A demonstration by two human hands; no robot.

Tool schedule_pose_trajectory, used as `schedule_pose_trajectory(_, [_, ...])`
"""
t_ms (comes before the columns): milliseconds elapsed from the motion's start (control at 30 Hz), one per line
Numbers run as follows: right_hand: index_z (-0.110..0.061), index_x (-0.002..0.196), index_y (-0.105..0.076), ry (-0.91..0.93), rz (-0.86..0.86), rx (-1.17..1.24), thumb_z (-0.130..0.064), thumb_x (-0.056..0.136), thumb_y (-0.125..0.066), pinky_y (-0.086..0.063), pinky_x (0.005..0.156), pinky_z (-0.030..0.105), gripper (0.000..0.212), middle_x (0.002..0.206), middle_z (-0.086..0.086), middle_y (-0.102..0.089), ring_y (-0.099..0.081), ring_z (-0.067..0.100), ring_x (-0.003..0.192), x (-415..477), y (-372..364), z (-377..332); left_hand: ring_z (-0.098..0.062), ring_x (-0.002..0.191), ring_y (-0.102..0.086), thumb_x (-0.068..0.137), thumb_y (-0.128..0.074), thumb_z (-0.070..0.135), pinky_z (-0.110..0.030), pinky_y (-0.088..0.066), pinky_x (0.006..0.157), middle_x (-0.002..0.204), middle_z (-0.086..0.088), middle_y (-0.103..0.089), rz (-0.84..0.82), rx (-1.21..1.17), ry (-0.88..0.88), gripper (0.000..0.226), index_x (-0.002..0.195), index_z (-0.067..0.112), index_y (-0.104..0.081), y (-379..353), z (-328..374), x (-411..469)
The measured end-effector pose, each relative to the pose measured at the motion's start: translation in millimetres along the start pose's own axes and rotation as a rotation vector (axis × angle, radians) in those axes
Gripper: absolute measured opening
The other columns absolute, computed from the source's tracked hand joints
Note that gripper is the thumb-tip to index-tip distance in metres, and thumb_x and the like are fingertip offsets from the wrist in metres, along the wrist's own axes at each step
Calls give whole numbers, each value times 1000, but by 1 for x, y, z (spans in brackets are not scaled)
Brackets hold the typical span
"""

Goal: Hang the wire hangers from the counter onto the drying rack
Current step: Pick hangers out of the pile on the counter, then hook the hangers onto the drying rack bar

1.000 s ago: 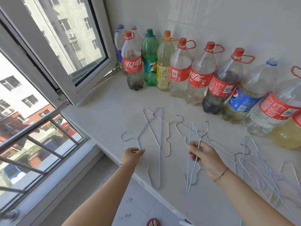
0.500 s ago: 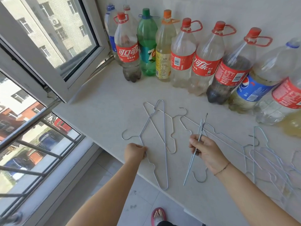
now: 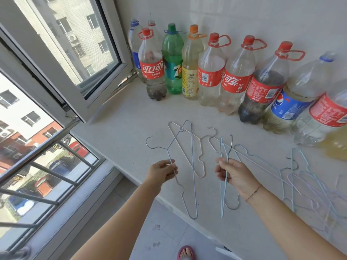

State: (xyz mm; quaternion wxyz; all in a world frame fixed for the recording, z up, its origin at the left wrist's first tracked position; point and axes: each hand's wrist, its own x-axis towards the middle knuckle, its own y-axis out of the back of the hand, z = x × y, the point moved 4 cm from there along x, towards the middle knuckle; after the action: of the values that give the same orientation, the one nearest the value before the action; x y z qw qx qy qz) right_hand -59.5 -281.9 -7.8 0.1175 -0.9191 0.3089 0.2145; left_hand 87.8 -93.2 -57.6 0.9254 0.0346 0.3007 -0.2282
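Observation:
My left hand (image 3: pixel 162 173) pinches the shoulder wire of a pale blue wire hanger (image 3: pixel 193 186), whose hook points left over the white counter (image 3: pixel 120 126). My right hand (image 3: pixel 235 177) grips a bundle of hangers (image 3: pixel 224 192), held nearly upright, hooks both above and below my fist. A white hanger (image 3: pixel 185 152) lies flat on the counter between my hands. Farther right, several more hangers (image 3: pixel 308 184) lie tangled on the counter. No drying rack is in view.
A row of large plastic soda bottles (image 3: pixel 210 70) stands against the back wall. An open window sash (image 3: pixel 78 59) swings inward over the counter's left end. Metal window bars (image 3: pixel 48 171) are at lower left. The counter's front edge runs diagonally; a foot in a sandal (image 3: pixel 185 252) shows on the floor.
My left hand reached to the blue hanger on the counter and took hold of its wire. My right hand turned its bundle of hangers more upright.

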Motion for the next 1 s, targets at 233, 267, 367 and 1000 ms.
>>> schedule_pose_trajectory(233, [-7, 111, -55, 37, -7, 7, -6, 95, -43, -49, 56, 18, 20, 74, 9, -58, -52, 15, 59, -22, 0, -9, -15, 65, -66, 86, -63, 4, -24, -56, 70, 79, -6, -66, -50, -13, -121, 16, 101, 7, -67, -20, 16, -51])
schedule_pose_trajectory(267, [-7, 111, -56, 45, -28, 8, -6, 95, -43, -48, 56, 19, 20, 74, 8, -58, -52, 15, 59, -27, -1, -12, -15, 64, -65, 86, -63, 4, -23, -56, 69, 79, -6, -66, -42, -26, -138, 16, 101, 8, -67, -21, 17, -62])
schedule_pose_trajectory(367, [-7, 113, -56, 76, -128, -10, -5, 96, -41, -44, 61, 24, 23, 73, 8, -58, -52, 15, 59, -49, -5, -23, -15, 64, -65, 86, -63, 4, -22, -54, 66, 80, -6, -65, -9, -81, -198, 14, 98, 10, -67, -21, 19, -99])
schedule_pose_trajectory(1000, [0, 115, -48, 254, -968, -193, -10, 99, -34, -51, 58, 32, 23, 75, 14, -61, -58, 21, 62, -308, -158, -92, -13, 59, -64, 84, -62, 0, -19, -53, 57, 75, -6, -68, 440, -330, -623, 17, 100, 4, -67, 86, 27, -449])
